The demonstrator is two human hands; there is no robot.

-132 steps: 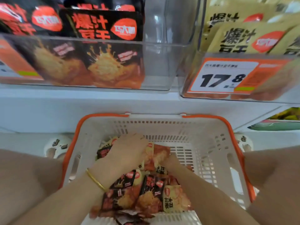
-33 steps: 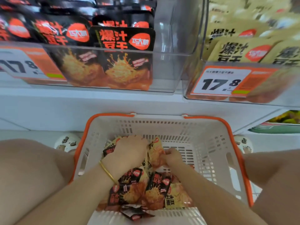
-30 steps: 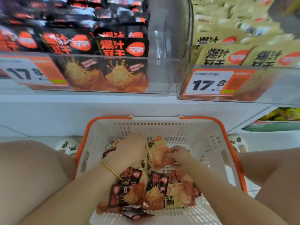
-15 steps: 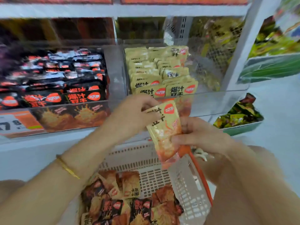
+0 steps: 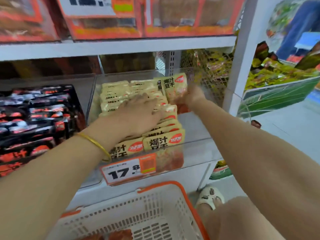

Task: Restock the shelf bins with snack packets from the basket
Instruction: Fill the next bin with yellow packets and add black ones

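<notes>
- Inside the clear plastic shelf bin point(image 5: 195, 149), the left hand point(image 5: 138, 115) lies flat, unclenched, on rows of yellow snack packets point(image 5: 162, 141).
- Behind them, the right hand point(image 5: 194, 94) grips one upright yellow packet point(image 5: 174, 87).

Left hand point(image 5: 138, 115), right hand point(image 5: 194, 96) with packet point(image 5: 174, 89), moved from basket point(image 5: 173, 185) to bin point(image 5: 195, 151).

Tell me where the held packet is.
Head view: the packet, in the right hand, is at the back right of the clear bin, behind the yellow rows under the left hand.
</notes>
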